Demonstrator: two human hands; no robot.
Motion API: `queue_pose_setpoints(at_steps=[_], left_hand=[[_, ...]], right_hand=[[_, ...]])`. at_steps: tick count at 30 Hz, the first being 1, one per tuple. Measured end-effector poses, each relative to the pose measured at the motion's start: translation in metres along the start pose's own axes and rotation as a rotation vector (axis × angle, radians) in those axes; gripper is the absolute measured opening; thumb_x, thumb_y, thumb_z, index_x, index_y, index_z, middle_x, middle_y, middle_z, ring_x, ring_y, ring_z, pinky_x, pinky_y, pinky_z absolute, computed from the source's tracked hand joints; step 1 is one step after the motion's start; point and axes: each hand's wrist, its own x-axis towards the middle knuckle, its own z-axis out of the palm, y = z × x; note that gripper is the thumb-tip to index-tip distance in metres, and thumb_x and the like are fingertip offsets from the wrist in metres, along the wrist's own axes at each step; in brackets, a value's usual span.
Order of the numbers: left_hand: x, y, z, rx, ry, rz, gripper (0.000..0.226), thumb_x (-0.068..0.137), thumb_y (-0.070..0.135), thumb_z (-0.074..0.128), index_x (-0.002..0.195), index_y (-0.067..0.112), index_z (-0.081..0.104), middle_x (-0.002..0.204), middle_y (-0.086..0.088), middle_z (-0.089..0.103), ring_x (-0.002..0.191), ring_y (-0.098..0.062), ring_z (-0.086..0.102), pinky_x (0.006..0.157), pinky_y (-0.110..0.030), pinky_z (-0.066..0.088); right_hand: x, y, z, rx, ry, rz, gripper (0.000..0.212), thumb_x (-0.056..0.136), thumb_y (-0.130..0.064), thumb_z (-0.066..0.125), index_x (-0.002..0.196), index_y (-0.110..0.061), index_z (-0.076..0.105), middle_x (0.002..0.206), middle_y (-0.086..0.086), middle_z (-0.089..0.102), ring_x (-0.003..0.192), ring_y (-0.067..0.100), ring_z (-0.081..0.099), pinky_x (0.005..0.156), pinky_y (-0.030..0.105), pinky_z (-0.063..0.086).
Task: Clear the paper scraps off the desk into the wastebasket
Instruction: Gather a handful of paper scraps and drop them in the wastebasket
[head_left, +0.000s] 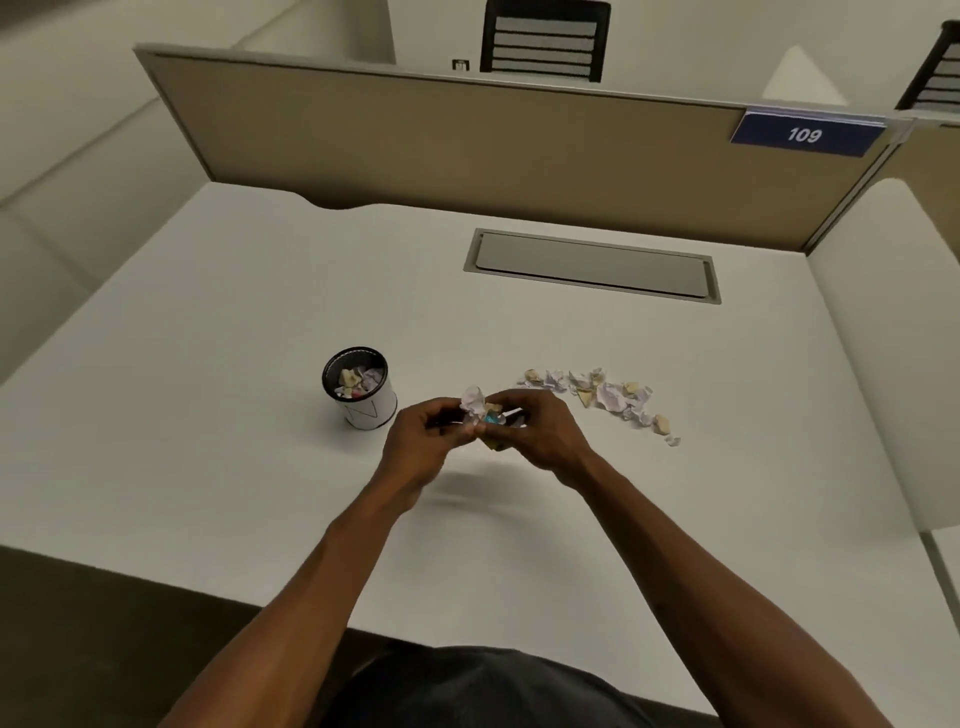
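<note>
At frame centre, the left hand (423, 441) and right hand (535, 434) together clutch a bundle of scraps (480, 410) above the counter (208, 415), right of the wastebasket (361, 389).

One wastebasket (362, 389), two hands (485, 439)

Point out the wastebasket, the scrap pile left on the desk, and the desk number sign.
wastebasket (370, 410), head view, white side wall
scrap pile (605, 396), head view, middle of the pile
number sign (804, 135), head view, the digits
</note>
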Motion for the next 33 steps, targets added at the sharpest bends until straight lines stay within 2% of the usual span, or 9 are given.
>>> queue_pose_setpoints(at_steps=[3,7,12,17,20,22,25,28,33], left_hand=[[0.007,0.019,-0.031,-0.023,0.085,0.036,0.03,0.083,0.006,0.078,0.108,0.021,0.074,0.1,0.005,0.078,0.096,-0.011,0.074,0.086,-0.026,0.059],[0.018,0.035,-0.076,0.028,0.199,0.085,0.03,0.084,0.012,0.078,0.112,0.021,0.073,0.104,0.006,0.077,0.099,-0.009,0.073,0.09,-0.029,0.057],[0.03,0.037,-0.119,0.193,0.325,0.048,0.023,0.084,0.02,0.079,0.103,0.032,0.075,0.1,0.009,0.078,0.096,-0.012,0.073,0.089,-0.033,0.057],[0.04,0.034,-0.133,0.639,0.413,0.041,0.014,0.081,0.022,0.079,0.095,0.018,0.077,0.089,-0.003,0.076,0.081,-0.021,0.067,0.069,-0.027,0.05],[0.045,0.036,-0.133,0.769,0.407,0.069,0.004,0.079,0.011,0.074,0.083,0.011,0.076,0.08,-0.009,0.075,0.077,-0.028,0.068,0.065,-0.035,0.055],[0.047,0.036,-0.131,0.807,0.407,0.073,0.003,0.078,0.011,0.072,0.078,0.008,0.072,0.076,-0.012,0.072,0.076,-0.034,0.067,0.066,-0.038,0.056],[0.045,0.036,-0.127,0.803,0.447,0.101,0.02,0.078,0.01,0.074,0.097,0.006,0.074,0.095,-0.016,0.076,0.088,-0.037,0.069,0.078,-0.039,0.056],[0.038,0.032,-0.123,0.745,0.498,0.127,0.038,0.083,0.013,0.074,0.12,0.008,0.07,0.117,-0.012,0.073,0.103,-0.031,0.07,0.094,-0.036,0.052],[0.009,0.008,-0.085,0.606,0.404,0.358,0.031,0.084,0.015,0.075,0.115,0.012,0.073,0.107,-0.005,0.075,0.089,-0.018,0.071,0.078,-0.024,0.057]], right_hand=[[0.029,-0.031,0.019,-0.036,-0.031,-0.063,0.039,0.075,-0.026,0.086,0.109,-0.014,0.074,0.096,-0.003,0.076,0.071,0.012,0.074,0.067,0.026,0.061],[0.064,-0.068,0.046,-0.074,-0.065,-0.13,0.042,0.072,-0.031,0.088,0.11,-0.018,0.074,0.098,-0.006,0.074,0.072,0.006,0.072,0.06,0.013,0.053],[0.098,-0.095,0.083,-0.249,-0.105,-0.209,0.04,0.074,-0.034,0.086,0.109,-0.018,0.075,0.103,-0.001,0.075,0.085,0.014,0.07,0.072,0.024,0.058],[0.117,-0.103,0.11,-0.566,-0.169,-0.274,0.038,0.075,-0.015,0.083,0.111,-0.012,0.073,0.108,0.008,0.073,0.095,0.026,0.067,0.08,0.036,0.057],[0.119,-0.107,0.123,-0.638,-0.174,-0.295,0.038,0.072,-0.013,0.082,0.109,-0.011,0.072,0.103,0.01,0.074,0.092,0.028,0.069,0.074,0.034,0.058],[0.12,-0.109,0.128,-0.64,-0.173,-0.32,0.046,0.073,-0.016,0.082,0.117,-0.009,0.069,0.111,0.011,0.073,0.1,0.029,0.068,0.08,0.033,0.056],[0.118,-0.11,0.127,-0.603,-0.189,-0.308,0.058,0.075,-0.015,0.08,0.13,-0.011,0.061,0.124,0.011,0.069,0.112,0.026,0.065,0.091,0.03,0.052],[0.109,-0.106,0.111,-0.467,-0.066,-0.283,0.043,0.08,-0.006,0.068,0.123,-0.012,0.067,0.119,0.009,0.071,0.105,0.023,0.068,0.091,0.031,0.055],[0.057,-0.05,0.063,-0.276,0.238,-0.206,0.028,0.085,-0.007,0.059,0.104,-0.022,0.073,0.096,-0.006,0.074,0.08,0.006,0.068,0.076,0.021,0.055]])
